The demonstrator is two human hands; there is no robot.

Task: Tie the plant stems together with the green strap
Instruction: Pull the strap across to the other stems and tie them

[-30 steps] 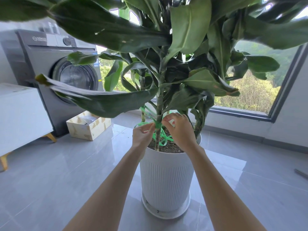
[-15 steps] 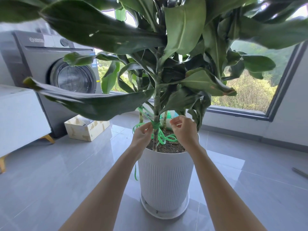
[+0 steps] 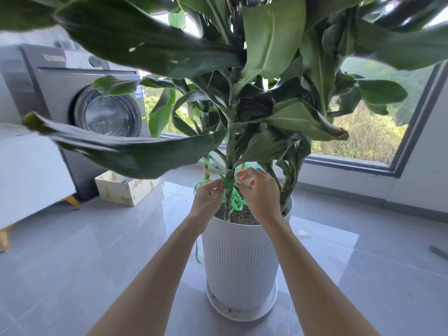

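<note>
A person's two bare forearms reach forward to a tall, broad-leaved potted plant standing on a glossy grey tiled floor [image 3: 97,251]. The green strap [image 3: 229,183] is wound in a tight band around the central plant stem [image 3: 229,151], a little above the soil. The left hand [image 3: 208,198] has its fingers curled, pinching the strap just to the left of the band. The right hand [image 3: 261,194] brings thumb and fingertips together at the band's right edge, apparently pinching the strap there too. Loose loops of strap lie on the soil behind the stem, a strand runs up-left towards a thinner stem [image 3: 206,169], and one end hangs down outside the pot's left side. The white ribbed pot [image 3: 240,263] sits in a white saucer [image 3: 242,311]. Behind, on the left, stand a grey washing machine [image 3: 60,93], a white cabinet [image 3: 29,170] and a pale wooden box [image 3: 126,190]; a large window [image 3: 363,134] on the right shows greenery.
</note>
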